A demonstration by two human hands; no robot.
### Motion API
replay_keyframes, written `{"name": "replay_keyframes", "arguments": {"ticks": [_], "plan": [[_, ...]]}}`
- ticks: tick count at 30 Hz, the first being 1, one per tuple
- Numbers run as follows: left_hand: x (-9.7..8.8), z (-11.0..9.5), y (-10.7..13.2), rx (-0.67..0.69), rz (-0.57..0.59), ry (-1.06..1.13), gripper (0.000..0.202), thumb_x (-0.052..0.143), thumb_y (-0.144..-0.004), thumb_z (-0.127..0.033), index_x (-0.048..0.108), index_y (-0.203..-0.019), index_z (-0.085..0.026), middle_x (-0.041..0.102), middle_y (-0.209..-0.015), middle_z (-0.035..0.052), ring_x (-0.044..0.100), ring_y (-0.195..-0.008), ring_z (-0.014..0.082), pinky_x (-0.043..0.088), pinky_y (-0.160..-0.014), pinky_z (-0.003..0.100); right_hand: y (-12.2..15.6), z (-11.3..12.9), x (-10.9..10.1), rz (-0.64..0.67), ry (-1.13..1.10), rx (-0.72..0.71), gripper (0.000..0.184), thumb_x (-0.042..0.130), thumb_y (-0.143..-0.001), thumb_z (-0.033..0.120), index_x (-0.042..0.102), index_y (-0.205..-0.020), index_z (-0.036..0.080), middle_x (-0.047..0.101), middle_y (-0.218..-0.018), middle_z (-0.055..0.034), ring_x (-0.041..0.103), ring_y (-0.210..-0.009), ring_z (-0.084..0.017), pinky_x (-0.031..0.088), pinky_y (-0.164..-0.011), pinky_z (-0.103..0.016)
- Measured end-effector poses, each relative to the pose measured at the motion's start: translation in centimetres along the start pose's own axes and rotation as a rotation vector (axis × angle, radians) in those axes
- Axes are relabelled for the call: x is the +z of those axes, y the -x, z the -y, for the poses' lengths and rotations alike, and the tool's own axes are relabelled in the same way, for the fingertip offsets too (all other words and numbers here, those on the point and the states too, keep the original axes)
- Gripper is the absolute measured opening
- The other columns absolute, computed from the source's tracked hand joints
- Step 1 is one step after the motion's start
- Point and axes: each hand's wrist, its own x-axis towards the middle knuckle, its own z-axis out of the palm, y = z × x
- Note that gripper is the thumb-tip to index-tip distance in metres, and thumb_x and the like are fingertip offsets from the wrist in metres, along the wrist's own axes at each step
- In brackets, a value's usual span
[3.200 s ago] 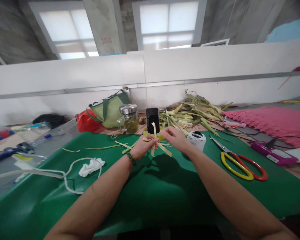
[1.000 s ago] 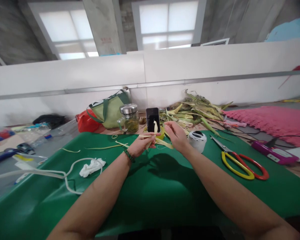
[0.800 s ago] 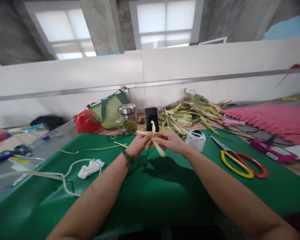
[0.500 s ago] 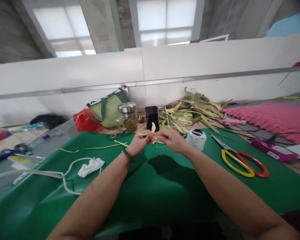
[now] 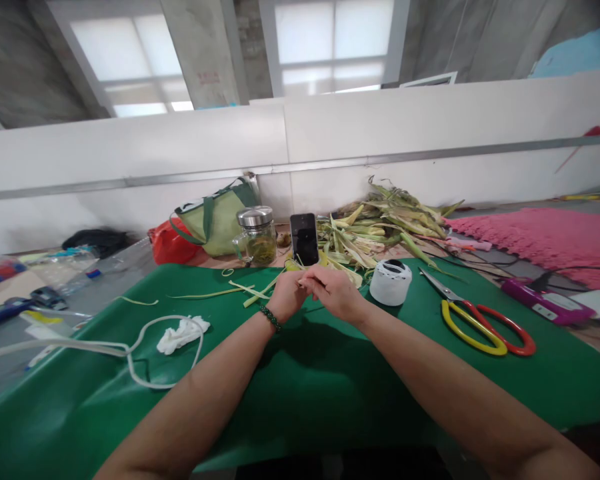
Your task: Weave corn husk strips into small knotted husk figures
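Observation:
My left hand (image 5: 286,295) and my right hand (image 5: 334,291) meet above the green mat (image 5: 330,400), just in front of the phone. The fingers of both hands are closed in a pinch on a pale corn husk strip (image 5: 300,260); most of it is hidden behind the knuckles. My right hand overlaps the fingertips of the left. A loose husk piece (image 5: 253,300) lies beside my left wrist, which wears a green bead bracelet (image 5: 271,318). To the right of my right hand stands a white roll (image 5: 390,283) with a dark centre.
A propped phone (image 5: 305,239), a lidded glass mug (image 5: 257,237) and a corn husk pile (image 5: 380,227) stand behind. Yellow-and-red scissors (image 5: 473,313) lie right. A white cable (image 5: 135,373) loops around crumpled white tissue (image 5: 183,335) on the left. A purple device (image 5: 547,300) sits far right.
My hands have come closer together, and the right has turned over the left fingers. The upright pale husk end has dropped mostly out of sight. My left wrist has shifted slightly right.

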Motion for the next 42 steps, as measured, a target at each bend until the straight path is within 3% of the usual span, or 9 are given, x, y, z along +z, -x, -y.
{"name": "replay_keyframes", "arguments": {"ticks": [3, 7, 14, 19, 21, 24, 29, 36, 42], "plan": [[-0.4, -0.3, 0.1, 0.115, -0.03, -0.133, 0.01, 0.061, -0.065, -0.019, 0.068, -0.058, -0.016, 0.065, -0.06, 0.0007, 0.055, -0.064, 0.0162, 0.044, -0.066, 0.026, 0.3, -0.1, 0.4, -0.014, 0.086, -0.088, 0.025, 0.039, -0.094, 0.028, 0.057, -0.08, 0.018, 0.062, -0.067, -0.003, 0.057, -0.062, -0.014, 0.042, -0.061, -0.026], [-0.5, -0.9, 0.4, 0.169, -0.084, -0.207, 0.026, 0.058, -0.065, -0.015, 0.075, -0.084, -0.016, 0.071, -0.076, 0.0038, 0.06, -0.072, 0.0192, 0.045, -0.07, 0.028, 0.8, -0.1, 0.9, -0.046, 0.273, -0.282, 0.03, 0.033, -0.096, 0.027, 0.057, -0.08, 0.017, 0.065, -0.074, -0.0072, 0.059, -0.069, -0.017, 0.042, -0.064, -0.028], [-0.3, -1.1, 0.1, 0.085, -0.097, -0.122, 0.024, 0.059, -0.066, -0.014, 0.076, -0.083, -0.013, 0.068, -0.066, 0.0025, 0.055, -0.062, 0.0148, 0.042, -0.06, 0.024, 1.0, 0.0, 1.5, -0.05, 0.39, -0.35, 0.033, 0.03, -0.097, 0.025, 0.058, -0.08, 0.016, 0.062, -0.068, -0.0062, 0.057, -0.065, -0.017, 0.04, -0.061, -0.028], [-1.2, -0.1, -1.3, -0.122, -0.192, 0.115, 0.013, 0.068, -0.063, -0.025, 0.07, -0.066, -0.012, 0.057, -0.049, -0.0002, 0.05, -0.051, 0.0118, 0.041, -0.053, 0.023, 0.8, 1.5, 0.9, -0.074, 0.24, -0.395, 0.028, 0.035, -0.096, 0.028, 0.059, -0.084, 0.019, 0.063, -0.072, -0.0046, 0.058, -0.068, -0.015, 0.043, -0.064, -0.027], [-1.6, -0.2, -1.3, -0.121, -0.192, 0.149, 0.019, 0.069, -0.065, -0.031, 0.069, -0.07, -0.012, 0.058, -0.053, -0.0006, 0.052, -0.052, 0.0107, 0.043, -0.055, 0.023, 0.4, 1.4, 0.0, -0.219, 0.16, -0.308, 0.026, 0.036, -0.095, 0.029, 0.059, -0.089, 0.02, 0.064, -0.079, -0.0062, 0.059, -0.076, -0.016, 0.045, -0.072, -0.029], [-1.7, -1.1, -0.7, -0.139, -0.076, 0.345, 0.035, 0.069, -0.067, -0.041, 0.068, -0.086, -0.012, 0.057, -0.055, -0.0016, 0.053, -0.051, 0.0101, 0.043, -0.051, 0.022, -0.4, 0.1, -1.3, -0.456, 0.105, 0.058, 0.027, 0.043, -0.091, 0.038, 0.057, -0.1, 0.017, 0.063, -0.094, -0.0104, 0.057, -0.086, -0.02, 0.044, -0.077, -0.033], [-1.5, -2.6, -0.1, -0.155, -0.01, 0.358, 0.032, 0.072, -0.064, -0.043, 0.064, -0.073, -0.013, 0.055, -0.054, -0.0023, 0.051, -0.048, 0.0081, 0.042, -0.048, 0.02, -1.1, -1.7, -1.5, 0.135, 0.033, 0.319, 0.038, 0.038, -0.092, 0.039, 0.056, -0.066, 0.018, 0.058, -0.059, -0.0009, 0.052, -0.056, -0.013, 0.036, -0.057, -0.025], [-2.2, -2.2, -0.6, -0.223, -0.037, 0.39, 0.032, 0.078, -0.059, -0.038, 0.059, -0.064, -0.012, 0.052, -0.049, -0.0052, 0.047, -0.042, 0.0048, 0.046, -0.048, 0.02, -0.3, -1.0, -0.8, 0.119, 0.383, 0.132, 0.039, 0.038, -0.093, 0.04, 0.059, -0.069, 0.018, 0.056, -0.058, -0.0041, 0.047, -0.053, -0.015, 0.021, -0.053, -0.028], [-3.4, -2.8, -0.2, -0.309, 0.11, 0.409, 0.027, 0.077, -0.063, -0.035, 0.065, -0.073, -0.014, 0.05, -0.05, -0.0058, 0.045, -0.043, 0.0038, 0.043, -0.046, 0.018, -0.3, -2.1, -1.4, 0.085, 0.346, 0.114, 0.041, 0.038, -0.093, 0.04, 0.059, -0.066, 0.018, 0.057, -0.059, -0.0032, 0.047, -0.054, -0.014, 0.024, -0.054, -0.026]]}}
